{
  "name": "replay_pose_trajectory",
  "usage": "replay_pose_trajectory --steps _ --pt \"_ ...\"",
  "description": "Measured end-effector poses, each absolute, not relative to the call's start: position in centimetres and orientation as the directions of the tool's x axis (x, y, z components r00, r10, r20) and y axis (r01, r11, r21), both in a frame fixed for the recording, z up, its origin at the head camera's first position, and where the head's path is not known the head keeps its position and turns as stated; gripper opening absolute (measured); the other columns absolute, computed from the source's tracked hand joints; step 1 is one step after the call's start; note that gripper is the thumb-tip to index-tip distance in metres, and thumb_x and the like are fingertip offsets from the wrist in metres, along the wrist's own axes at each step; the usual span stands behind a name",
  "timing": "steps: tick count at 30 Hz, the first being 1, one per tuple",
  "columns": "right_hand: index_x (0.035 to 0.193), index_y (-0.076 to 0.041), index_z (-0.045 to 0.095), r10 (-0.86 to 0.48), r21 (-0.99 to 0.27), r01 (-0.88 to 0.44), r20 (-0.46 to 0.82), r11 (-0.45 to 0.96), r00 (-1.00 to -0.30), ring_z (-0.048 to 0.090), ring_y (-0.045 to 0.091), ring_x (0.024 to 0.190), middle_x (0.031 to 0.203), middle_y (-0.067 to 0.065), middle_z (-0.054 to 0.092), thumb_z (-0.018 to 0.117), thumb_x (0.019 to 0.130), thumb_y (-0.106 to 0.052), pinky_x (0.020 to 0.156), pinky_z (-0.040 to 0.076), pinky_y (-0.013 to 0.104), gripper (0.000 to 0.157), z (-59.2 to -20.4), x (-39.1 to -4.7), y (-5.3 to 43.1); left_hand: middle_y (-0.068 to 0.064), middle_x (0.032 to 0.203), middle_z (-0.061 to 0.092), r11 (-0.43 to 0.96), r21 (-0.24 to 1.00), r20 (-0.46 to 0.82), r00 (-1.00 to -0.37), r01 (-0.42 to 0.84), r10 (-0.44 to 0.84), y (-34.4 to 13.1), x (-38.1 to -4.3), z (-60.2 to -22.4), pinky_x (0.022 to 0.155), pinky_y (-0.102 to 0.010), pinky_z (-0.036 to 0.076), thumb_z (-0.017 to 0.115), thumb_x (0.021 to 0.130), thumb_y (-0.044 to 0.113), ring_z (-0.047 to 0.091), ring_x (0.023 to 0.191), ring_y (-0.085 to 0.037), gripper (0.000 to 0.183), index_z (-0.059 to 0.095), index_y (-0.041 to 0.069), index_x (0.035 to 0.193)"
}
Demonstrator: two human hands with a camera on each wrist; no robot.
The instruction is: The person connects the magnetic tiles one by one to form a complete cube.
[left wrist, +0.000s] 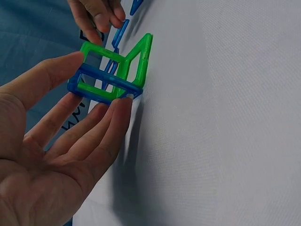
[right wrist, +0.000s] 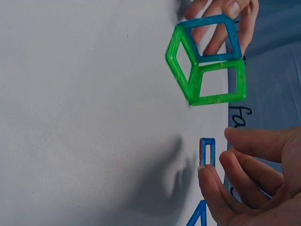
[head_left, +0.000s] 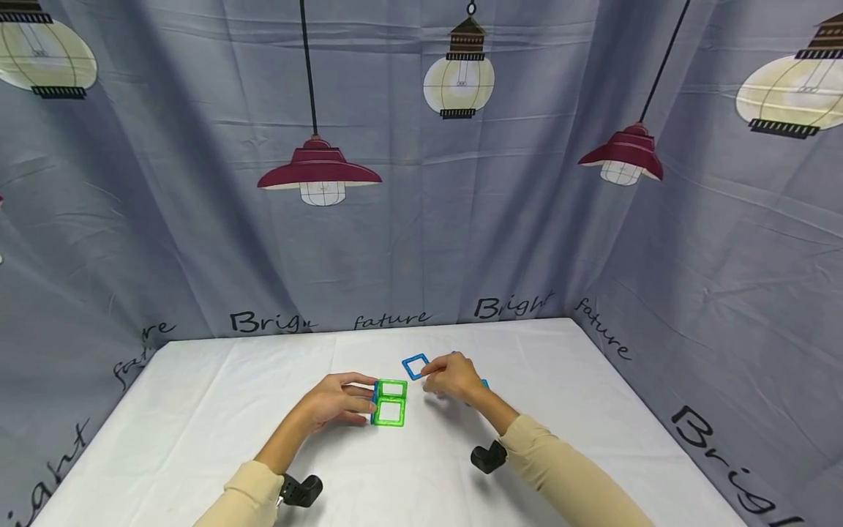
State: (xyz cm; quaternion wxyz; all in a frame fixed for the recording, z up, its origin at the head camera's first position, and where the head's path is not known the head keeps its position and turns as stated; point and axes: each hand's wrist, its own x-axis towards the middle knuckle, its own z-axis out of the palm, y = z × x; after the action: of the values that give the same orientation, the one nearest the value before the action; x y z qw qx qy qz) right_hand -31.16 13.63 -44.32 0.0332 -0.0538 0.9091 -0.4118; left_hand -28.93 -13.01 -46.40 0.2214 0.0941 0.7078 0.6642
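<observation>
My left hand pinches a small joined set of magnetic tiles at its blue square tile, the thumb at one edge and fingertips along another. Two green square tiles are attached, one standing at an angle to the other, as the right wrist view shows with the green frame. To the right, my right hand hovers beside a separate blue square tile lying on the table. Its thumb and fingers are apart with nothing between them; whether a fingertip touches that tile I cannot tell.
Another blue tile lies partly hidden behind the right hand; its angled bars show in the right wrist view. A white cloth covers the table. Grey printed curtains hang behind it and at the sides.
</observation>
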Motion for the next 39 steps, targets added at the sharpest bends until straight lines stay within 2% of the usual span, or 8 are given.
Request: replay_pose_trajectory --steps 7,12,21,28,39 --pt "0.102 -0.002 0.078 -0.097 -0.72 -0.091 0.033 0.688 -0.995 0.059 0.012 0.069 0.077 0.0 0.071 0.085 0.074 -0.005 0.065 0.048 0.025 0.029 -44.7 -32.4 13.8 -0.031 0.132 0.062 0.095 0.981 -0.193 -0.893 -0.169 0.406 -13.2 -28.8 -46.5 0.081 -0.045 0.063 0.079 0.083 0.0 0.072 0.095 -0.022 0.063 0.053 -0.007 0.139" --pt "0.107 -0.003 0.077 -0.09 -0.705 -0.074 0.015 0.706 -0.996 0.061 0.015 0.075 0.086 0.006 0.074 0.086 0.072 -0.003 0.065 0.048 0.026 0.036 -44.9 -33.4 13.6 -0.03 0.132 0.063 0.097 0.979 -0.201 -0.895 -0.177 0.398 -13.2 -28.8 -46.6 0.08 -0.044 0.063 0.081 0.082 0.001 0.072 0.093 -0.021 0.063 0.054 -0.006 0.139" --pt "0.118 -0.004 0.074 -0.07 -0.693 -0.057 0.009 0.719 -0.998 0.063 0.028 0.101 0.11 0.013 0.074 0.084 0.073 -0.001 0.085 0.056 0.04 0.046 -44.7 -35.9 12.8 -0.029 0.13 0.064 0.095 0.981 -0.194 -0.897 -0.17 0.398 -13.2 -29.0 -46.5 0.08 -0.042 0.063 0.081 0.081 0.002 0.072 0.094 -0.021 0.063 0.055 -0.006 0.137" --pt "0.124 -0.008 0.071 -0.089 -0.67 -0.031 -0.053 0.742 -0.995 0.058 0.035 0.115 0.122 0.014 0.071 0.082 0.073 0.001 0.095 0.054 0.046 0.053 -45.3 -36.9 12.1 -0.03 0.131 0.064 0.084 0.978 -0.208 -0.892 -0.19 0.401 -13.3 -29.0 -46.6 0.082 -0.041 0.063 0.081 0.081 0.001 0.072 0.094 -0.021 0.063 0.054 -0.007 0.138" --pt "0.128 -0.007 0.069 -0.122 -0.625 -0.054 -0.066 0.779 -0.99 0.056 0.034 0.116 0.122 0.014 0.07 0.078 0.071 0.007 0.102 0.049 0.047 0.059 -46.5 -37.2 11.7 -0.029 0.131 0.064 0.095 0.977 -0.213 -0.893 -0.191 0.396 -13.2 -29.1 -46.5 0.082 -0.041 0.063 0.081 0.081 0.001 0.072 0.095 -0.021 0.063 0.054 -0.006 0.138"
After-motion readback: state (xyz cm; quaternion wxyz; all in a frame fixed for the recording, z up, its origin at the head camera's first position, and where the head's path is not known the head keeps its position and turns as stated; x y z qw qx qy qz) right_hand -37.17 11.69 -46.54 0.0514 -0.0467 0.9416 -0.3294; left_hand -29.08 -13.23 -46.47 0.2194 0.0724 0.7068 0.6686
